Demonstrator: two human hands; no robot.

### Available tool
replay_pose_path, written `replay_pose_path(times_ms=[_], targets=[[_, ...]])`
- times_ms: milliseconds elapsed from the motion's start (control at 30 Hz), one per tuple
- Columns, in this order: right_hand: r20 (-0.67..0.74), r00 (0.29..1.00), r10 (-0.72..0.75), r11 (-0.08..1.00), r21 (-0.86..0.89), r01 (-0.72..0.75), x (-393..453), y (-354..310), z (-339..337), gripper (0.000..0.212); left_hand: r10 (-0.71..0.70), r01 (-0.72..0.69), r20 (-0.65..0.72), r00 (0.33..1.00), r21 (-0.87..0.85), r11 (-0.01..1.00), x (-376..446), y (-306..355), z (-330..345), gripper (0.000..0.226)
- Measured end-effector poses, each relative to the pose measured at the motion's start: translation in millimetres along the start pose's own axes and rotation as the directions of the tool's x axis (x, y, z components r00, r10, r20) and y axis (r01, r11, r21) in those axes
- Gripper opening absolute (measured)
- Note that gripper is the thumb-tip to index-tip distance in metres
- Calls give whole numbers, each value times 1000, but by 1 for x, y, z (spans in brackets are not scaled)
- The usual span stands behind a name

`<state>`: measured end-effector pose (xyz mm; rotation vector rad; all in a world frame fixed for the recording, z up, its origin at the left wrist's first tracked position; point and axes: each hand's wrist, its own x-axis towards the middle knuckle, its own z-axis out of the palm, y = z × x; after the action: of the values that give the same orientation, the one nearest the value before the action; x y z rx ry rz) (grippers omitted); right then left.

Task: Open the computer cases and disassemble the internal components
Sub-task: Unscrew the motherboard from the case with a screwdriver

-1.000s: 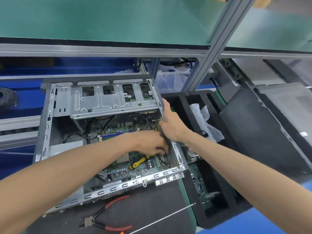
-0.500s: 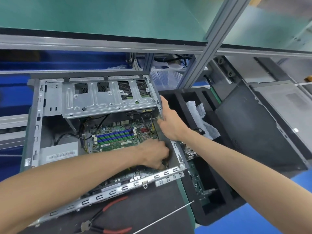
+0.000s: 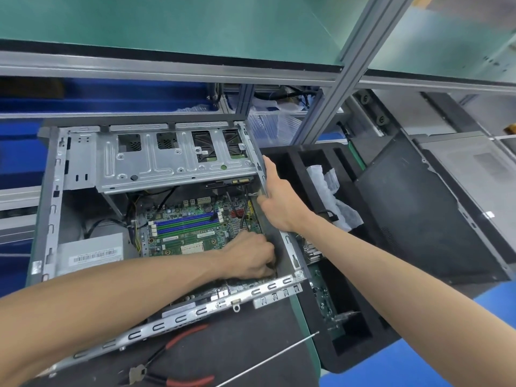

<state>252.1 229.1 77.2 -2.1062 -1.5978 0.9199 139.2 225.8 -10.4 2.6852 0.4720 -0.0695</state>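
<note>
An open grey computer case (image 3: 47,208) lies on the bench with its green motherboard (image 3: 192,233) exposed. My left hand (image 3: 251,258) reaches into the case's near right corner. Its fingers curl down and pinch a small dark cable end (image 3: 273,266) at the board's edge. A thin black cable (image 3: 243,210) runs down the board and disappears behind that hand. My right hand (image 3: 279,199) grips the rim of the case's right wall (image 3: 290,247), thumb inside, fingers over the outside.
A silver drive cage (image 3: 173,160) spans the case's far side; a power supply (image 3: 92,255) sits at its left. Red-handled pliers (image 3: 178,378) and a thin metal rod (image 3: 268,358) lie in front. Right: black foam tray (image 3: 360,356) with circuit boards, white bag (image 3: 329,188), black side panel (image 3: 418,219).
My left hand has slid down from the middle of the board into the near right corner, uncovering the memory slots. My right hand has stayed on the case wall.
</note>
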Motion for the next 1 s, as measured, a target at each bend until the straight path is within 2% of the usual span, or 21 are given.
replay_pose_path(times_ms=[100,200,300,433,633,733,800,1000], targets=[[-4,1000,3,1000,-1,-3,1,1,1,84,20,-22,-18,1000,-106,994,0,-1,-7,43],[-3,1000,3,1000,-2,-3,1,1,1,85,83,-83,-91,992,-3,997,-4,4,-6,55],[-10,1000,-6,1000,-20,6,3,2,1,87,131,-128,-86,988,41,991,-6,7,-6,46],[-33,999,-20,999,-37,18,6,7,3,87,105,-101,-51,993,67,993,-2,2,-2,38],[-26,999,-34,998,-45,33,7,9,3,89,163,-164,25,986,94,982,1,5,-5,41],[-35,999,-41,998,-43,39,8,9,4,88,140,-139,-9,990,21,990,4,1,-7,52],[-27,999,-43,998,-43,42,7,8,4,88,125,-125,-11,992,-2,992,5,0,-8,52],[-34,998,-45,998,-53,43,7,7,3,90,139,-141,26,990,99,985,6,8,-8,47]])
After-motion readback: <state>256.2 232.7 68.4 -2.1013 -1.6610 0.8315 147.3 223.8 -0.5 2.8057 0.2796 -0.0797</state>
